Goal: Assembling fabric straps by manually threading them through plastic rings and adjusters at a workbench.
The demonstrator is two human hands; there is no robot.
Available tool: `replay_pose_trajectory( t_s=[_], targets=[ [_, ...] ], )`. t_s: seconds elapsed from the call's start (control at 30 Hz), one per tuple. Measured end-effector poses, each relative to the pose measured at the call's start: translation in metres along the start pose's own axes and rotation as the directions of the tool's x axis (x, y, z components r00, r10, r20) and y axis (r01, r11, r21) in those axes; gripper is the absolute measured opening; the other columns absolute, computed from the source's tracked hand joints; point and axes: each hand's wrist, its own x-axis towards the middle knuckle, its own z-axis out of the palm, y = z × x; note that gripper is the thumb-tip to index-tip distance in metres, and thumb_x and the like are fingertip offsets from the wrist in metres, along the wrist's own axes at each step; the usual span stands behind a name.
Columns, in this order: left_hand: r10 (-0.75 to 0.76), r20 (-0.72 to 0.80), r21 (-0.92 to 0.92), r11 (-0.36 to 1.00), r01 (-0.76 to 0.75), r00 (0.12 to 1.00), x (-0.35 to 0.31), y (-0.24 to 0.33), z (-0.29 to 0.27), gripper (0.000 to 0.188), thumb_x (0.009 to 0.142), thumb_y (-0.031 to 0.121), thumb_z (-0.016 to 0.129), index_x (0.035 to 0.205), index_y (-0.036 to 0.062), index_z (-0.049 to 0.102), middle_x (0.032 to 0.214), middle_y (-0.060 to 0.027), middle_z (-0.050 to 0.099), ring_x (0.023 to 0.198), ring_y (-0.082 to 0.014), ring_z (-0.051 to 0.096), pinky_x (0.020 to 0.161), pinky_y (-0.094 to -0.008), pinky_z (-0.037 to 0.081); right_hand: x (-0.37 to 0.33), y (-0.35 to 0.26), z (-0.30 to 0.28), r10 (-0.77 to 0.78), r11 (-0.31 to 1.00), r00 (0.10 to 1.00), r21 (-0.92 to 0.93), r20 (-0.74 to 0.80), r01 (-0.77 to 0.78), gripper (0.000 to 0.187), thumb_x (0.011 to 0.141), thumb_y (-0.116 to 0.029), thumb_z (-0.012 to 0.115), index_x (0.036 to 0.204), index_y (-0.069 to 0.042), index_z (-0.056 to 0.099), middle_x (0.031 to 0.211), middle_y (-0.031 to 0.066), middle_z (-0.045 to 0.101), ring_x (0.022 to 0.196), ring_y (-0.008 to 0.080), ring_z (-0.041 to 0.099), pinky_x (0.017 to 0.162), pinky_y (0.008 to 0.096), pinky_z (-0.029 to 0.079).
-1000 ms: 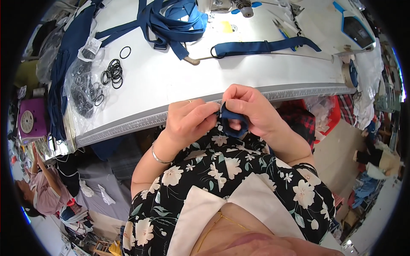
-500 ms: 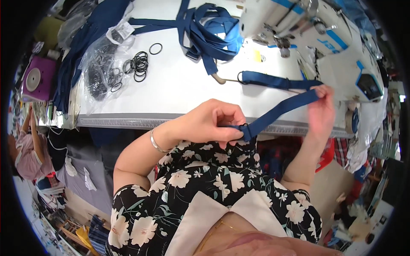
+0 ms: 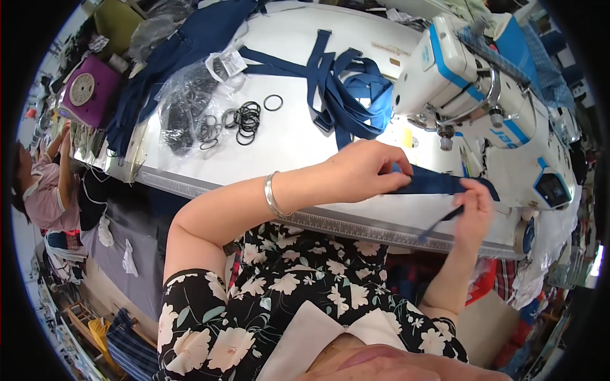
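Note:
My left hand point(image 3: 372, 168), a silver bangle at its wrist, is closed at the near side of the sewing machine. Its thumb and fingers pinch a dark blue fabric strap point(image 3: 432, 183). To the right my right hand point(image 3: 475, 206) grips the same strap, which runs taut between the two hands. A narrow dark end point(image 3: 438, 225), blurred by motion, sticks out below the right hand's fingers. Behind my left hand lies a tangled heap of blue straps point(image 3: 356, 95) with buckles. My left hand covers part of the table and whatever lies under it.
A white and blue sewing machine point(image 3: 454, 76) stands at the right. Loose black rings point(image 3: 246, 124) lie beside a clear plastic bag point(image 3: 187, 108) of more rings. Blue fabric point(image 3: 203, 32) and a purple box point(image 3: 89, 92) are farther left. A ruler strip point(image 3: 330, 225) edges the table; another person point(image 3: 47, 190) sits left.
My left hand has moved up and away from me, over the table, and grips the strap nearer the sewing machine. The right hand has come lower in view. The view has shifted.

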Motion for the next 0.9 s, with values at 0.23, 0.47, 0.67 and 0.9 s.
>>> replay_pose_trajectory(
  t_s=[0.23, 0.47, 0.67, 0.9],
  targets=[
    [0.480, -0.424, 0.770, 0.638, 0.026, 0.768, -0.024, -0.043, -0.037, 0.029, 0.072, 0.013, 0.068, 0.095, 0.0067, 0.052, 0.090, -0.0092, 0.050, 0.081, -0.0275, 0.051, 0.068, -0.0344, 0.044, 0.022, -0.012, 0.002, -0.394, 0.498, 0.917, -0.822, 0.068, 0.275, 0.020, 0.081, -0.005, 0.057, 0.101, -0.006, 0.063, 0.108, 0.0114, 0.059, 0.100, 0.0276, 0.053, 0.086, 0.0346, 0.042],
    [0.328, -0.449, 0.785, 0.589, 0.191, 0.831, -0.041, -0.069, -0.063, 0.017, 0.075, 0.016, 0.065, 0.088, 0.0080, 0.057, 0.097, -0.0093, 0.051, 0.087, -0.0273, 0.052, 0.071, -0.0355, 0.046, -0.006, -0.041, 0.074, -0.392, 0.691, 0.855, -0.505, 0.340, 0.517, 0.017, 0.074, -0.002, 0.061, 0.091, -0.005, 0.063, 0.100, 0.0096, 0.058, 0.095, 0.0267, 0.053, 0.085, 0.0340, 0.042],
    [0.425, -0.250, 0.631, 0.753, -0.187, 0.870, -0.056, -0.053, -0.053, 0.013, 0.079, 0.006, 0.055, 0.091, 0.0096, 0.052, 0.078, -0.0100, 0.056, 0.065, -0.0305, 0.058, 0.055, -0.0383, 0.047, -0.013, -0.061, 0.133, -0.382, 0.770, 0.798, -0.316, 0.467, 0.554, 0.049, 0.069, -0.001, 0.066, 0.116, -0.006, 0.052, 0.119, 0.0138, 0.049, 0.108, 0.0325, 0.046, 0.092, 0.0391, 0.038],
    [0.505, -0.126, 0.534, 0.760, -0.370, 0.854, -0.079, -0.051, -0.039, 0.013, 0.077, 0.003, 0.057, 0.088, 0.0059, 0.051, 0.073, -0.0104, 0.056, 0.066, -0.0306, 0.057, 0.055, -0.0371, 0.046, -0.009, -0.063, 0.167, -0.302, 0.806, 0.776, -0.286, 0.554, 0.518, 0.052, 0.072, 0.000, 0.063, 0.121, -0.005, 0.045, 0.109, 0.0133, 0.054, 0.100, 0.0305, 0.052, 0.093, 0.0389, 0.036]
  ],
)
